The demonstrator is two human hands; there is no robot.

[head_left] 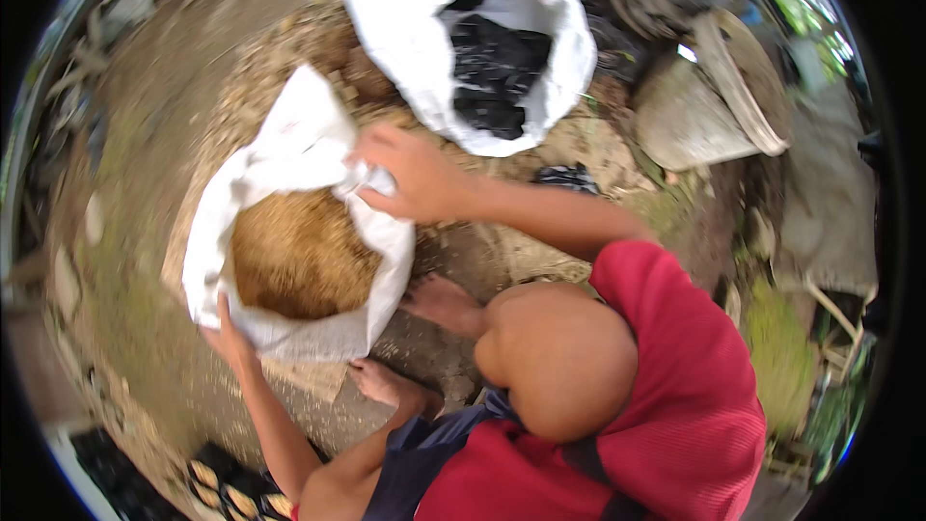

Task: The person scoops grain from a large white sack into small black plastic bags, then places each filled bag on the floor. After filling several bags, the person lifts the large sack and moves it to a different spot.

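Observation:
An upright white woven sack (pixel 318 340) with a rolled-open mouth stands before me, filled with golden-brown loose grain or husks (pixel 304 253). My right hand (pixel 409 174) pinches a bunched fold of its rim on the upper right side; motion blurs the fingers. At the lower left, my left hand (pixel 233 336) grips the sack's side, with a finger or thumb up at the rim. The sack's far flap stands up in a point. Just beyond is a larger white sack (pixel 391 22), open, with crumpled black plastic (pixel 499 72) inside.
A dirty, tilted whitish bucket (pixel 694 116) lies at the upper right near dark plastic. Husks are scattered on the dirt floor (pixel 145 231). My bare feet (pixel 441 300) are close to the sack. Several filled black plastic bags (pixel 239 499) stand at the lower left.

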